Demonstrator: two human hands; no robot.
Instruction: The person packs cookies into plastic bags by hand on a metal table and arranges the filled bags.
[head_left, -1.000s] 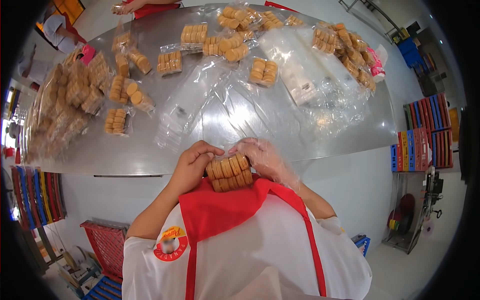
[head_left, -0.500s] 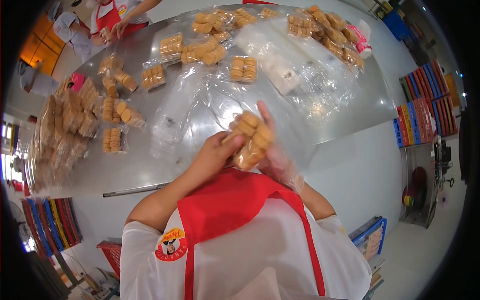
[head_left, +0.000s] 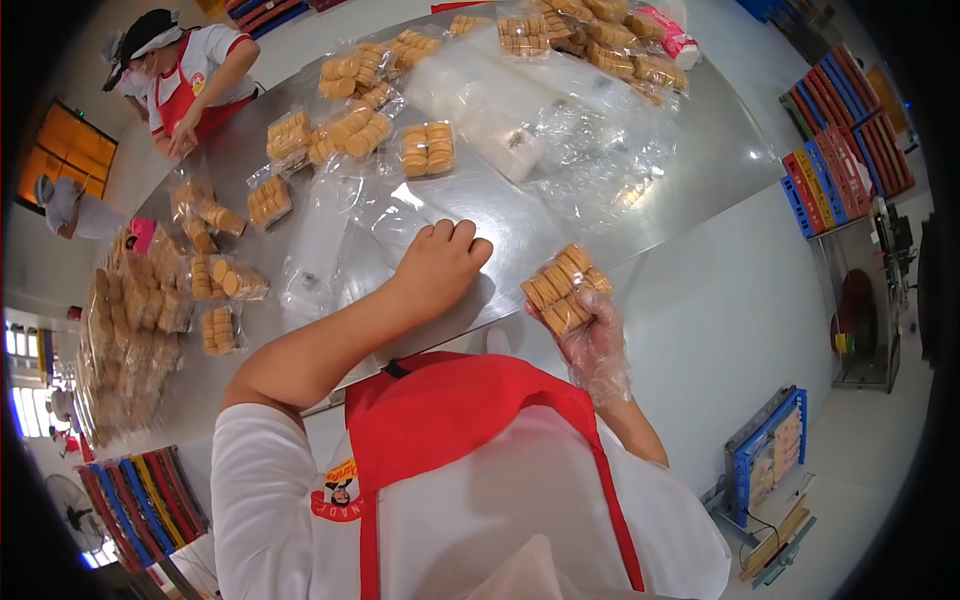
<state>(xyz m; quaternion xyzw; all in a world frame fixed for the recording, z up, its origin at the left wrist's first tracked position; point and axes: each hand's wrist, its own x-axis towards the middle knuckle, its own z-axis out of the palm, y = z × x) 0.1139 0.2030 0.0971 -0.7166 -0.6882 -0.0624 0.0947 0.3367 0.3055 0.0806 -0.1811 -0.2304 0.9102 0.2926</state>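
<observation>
Gripped in my gloved right hand (head_left: pixel 597 345) is a clear pack of round biscuits (head_left: pixel 563 285), held up beyond the table's front edge, with the thumb across one side of it. The biscuits stand in two rows inside the plastic. My bare left hand (head_left: pixel 442 265) is closed in a fist over the metal table, knuckles away from me; nothing sticks out of it, though its underside is hidden. Ahead of that fist lies a single biscuit pack (head_left: pixel 428 150). Flat clear plastic bags (head_left: pixel 325 240) spread out to its left.
A large heap of biscuit packs (head_left: pixel 135 320) covers the left end of the metal table (head_left: pixel 720 170). More packs (head_left: pixel 610 45) are piled at the back right, near a stack of clear bags (head_left: pixel 490 110). A co-worker (head_left: pixel 200 80) stands at the far left side.
Both hands were together around the biscuit pack. Now my left hand has let go and moved to the table, while my right hand has carried the pack rightward. The view has shifted too.
</observation>
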